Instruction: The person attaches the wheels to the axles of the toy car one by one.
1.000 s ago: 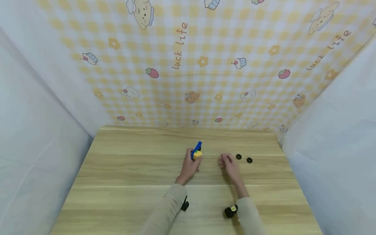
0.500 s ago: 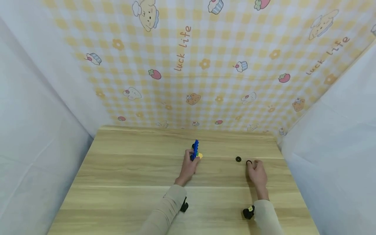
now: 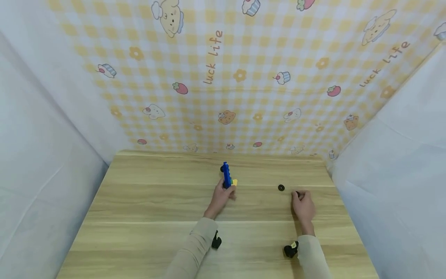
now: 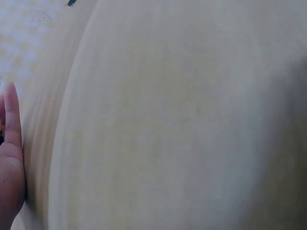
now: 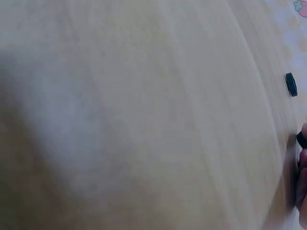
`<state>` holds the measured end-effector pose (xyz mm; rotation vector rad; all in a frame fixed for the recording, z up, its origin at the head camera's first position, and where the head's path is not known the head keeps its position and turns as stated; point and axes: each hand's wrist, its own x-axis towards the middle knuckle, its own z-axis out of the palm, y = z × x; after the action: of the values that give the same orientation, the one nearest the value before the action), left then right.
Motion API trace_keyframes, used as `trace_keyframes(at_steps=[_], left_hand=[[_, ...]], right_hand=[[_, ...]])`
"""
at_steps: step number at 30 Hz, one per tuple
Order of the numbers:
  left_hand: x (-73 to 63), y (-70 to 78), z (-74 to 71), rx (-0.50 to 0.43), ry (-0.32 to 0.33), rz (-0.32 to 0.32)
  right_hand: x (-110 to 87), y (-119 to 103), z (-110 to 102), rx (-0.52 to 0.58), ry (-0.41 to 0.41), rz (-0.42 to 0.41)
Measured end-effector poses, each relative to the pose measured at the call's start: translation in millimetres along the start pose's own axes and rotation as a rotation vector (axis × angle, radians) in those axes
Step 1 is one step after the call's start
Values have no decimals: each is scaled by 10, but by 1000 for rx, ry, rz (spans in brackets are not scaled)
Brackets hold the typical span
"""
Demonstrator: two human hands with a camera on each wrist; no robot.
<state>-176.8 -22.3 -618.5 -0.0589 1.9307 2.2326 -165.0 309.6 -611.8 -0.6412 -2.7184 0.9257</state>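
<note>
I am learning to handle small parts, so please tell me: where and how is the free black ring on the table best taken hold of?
I would pinch the free black ring across its outer rim, coming from above and the near side. It lies flat on the table, and its centre hole looks small. The right hand, to its right, pinches another ring.

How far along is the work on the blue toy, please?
Done: a dark wheel already seems mounted on the blue toy. In hand: the left hand holds that toy; the right hand pinches one black ring. Remaining: a loose ring lies on the table, probably awaiting fitting.
</note>
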Motion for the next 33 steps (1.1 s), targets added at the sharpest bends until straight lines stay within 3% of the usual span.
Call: trace_keyframes(at_steps=[5,8,11,14,18,26,33], left_hand=[[7,-14,2,39,-7,9],[-3,-6,14,50,-7,21],[-9,4,19,60,-3,33],[-32,63,18,57,-9,25],[-48,65,35,86,-6,14],[-34,30,59,151,-2,44],[-40,43,84,147,5,40]], right_hand=[[-96,23,16,158,81,45],[-167,15,55,310,150,70],[-226,-57,94,486,144,79],[-301,-273,67,672,69,81],[-475,-635,58,837,-49,87],[-784,-1188,573,894,-322,-22],[-890,-1490,704,878,-423,-27]])
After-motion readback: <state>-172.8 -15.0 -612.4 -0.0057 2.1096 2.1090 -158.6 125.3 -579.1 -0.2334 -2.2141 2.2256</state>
